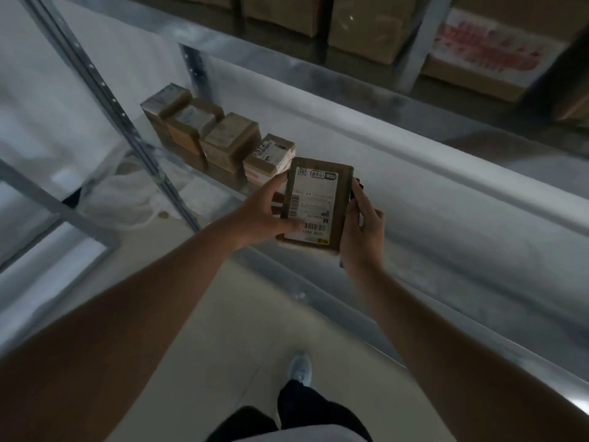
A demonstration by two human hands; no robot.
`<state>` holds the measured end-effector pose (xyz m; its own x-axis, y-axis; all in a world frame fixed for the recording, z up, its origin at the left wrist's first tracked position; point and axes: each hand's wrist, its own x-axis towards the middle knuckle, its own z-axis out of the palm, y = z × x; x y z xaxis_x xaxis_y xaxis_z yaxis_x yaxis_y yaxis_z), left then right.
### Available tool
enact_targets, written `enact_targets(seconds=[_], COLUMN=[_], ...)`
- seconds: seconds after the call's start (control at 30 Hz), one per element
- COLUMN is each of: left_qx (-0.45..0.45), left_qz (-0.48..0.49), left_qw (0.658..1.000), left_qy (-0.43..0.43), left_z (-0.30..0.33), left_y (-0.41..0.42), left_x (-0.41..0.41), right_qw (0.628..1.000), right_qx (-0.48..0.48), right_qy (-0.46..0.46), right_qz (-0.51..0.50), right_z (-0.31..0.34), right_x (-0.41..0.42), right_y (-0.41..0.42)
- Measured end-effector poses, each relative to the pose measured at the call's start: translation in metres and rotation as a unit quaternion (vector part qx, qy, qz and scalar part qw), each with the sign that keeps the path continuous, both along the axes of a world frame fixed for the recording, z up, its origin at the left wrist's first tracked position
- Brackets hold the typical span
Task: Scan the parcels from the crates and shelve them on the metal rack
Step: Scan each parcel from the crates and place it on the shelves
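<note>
A view from the head looks down along two bare forearms that reach from the bottom corners toward the middle. Both hands hold one parcel [314,202], a flat brown box with a white label and barcodes facing up, just right of centre. The left hand [266,212] grips its left edge: the thumb lies across the label's lower corner and the fingers curl up along the side. The right hand [361,228] clasps the right edge, fingers wrapped behind the box, thumb along the rim. The parcel sits above the pale shelf [446,224] of a metal rack, which runs from about 10 o'clock to 4 o'clock; whether the box touches the shelf cannot be told.

At 10 o'clock from the parcel, a row [220,138] of four similar brown parcels stands on the same shelf, the nearest one just beside the held box. A perforated grey upright [121,113] crosses the left side of the view. At 12 to 2 o'clock, a higher level holds large cartons [376,33], one with red print, blurred.

At 6 o'clock, a pale floor [242,330], one white shoe [299,368] and dark trousers [306,409] show.
</note>
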<state>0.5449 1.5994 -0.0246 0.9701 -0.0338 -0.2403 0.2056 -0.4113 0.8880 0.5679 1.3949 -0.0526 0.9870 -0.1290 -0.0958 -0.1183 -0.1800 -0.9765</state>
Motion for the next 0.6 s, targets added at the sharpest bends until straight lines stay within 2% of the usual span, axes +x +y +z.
enact_targets(seconds=[0.17, 0.43, 0.6], left_qx=[-0.022, 0.02, 0.052], left_qz=[-0.012, -0.139, -0.217], left_qw=[0.999, 0.99, 0.974], left_qy=[0.029, 0.002, 0.021], left_z=[-0.014, -0.034, -0.045], left_y=[0.023, 0.057, 0.072], left_x=[0.05, 0.11, 0.15], right_qw=[0.999, 0.992, 0.982], right_qx=[-0.026, -0.075, -0.109], right_qy=[0.026, 0.044, 0.05], right_qz=[-0.018, -0.096, -0.144], right_z=[-0.013, -0.035, -0.053], right_x=[0.039, 0.078, 0.093], right_y=[0.028, 0.069, 0.087])
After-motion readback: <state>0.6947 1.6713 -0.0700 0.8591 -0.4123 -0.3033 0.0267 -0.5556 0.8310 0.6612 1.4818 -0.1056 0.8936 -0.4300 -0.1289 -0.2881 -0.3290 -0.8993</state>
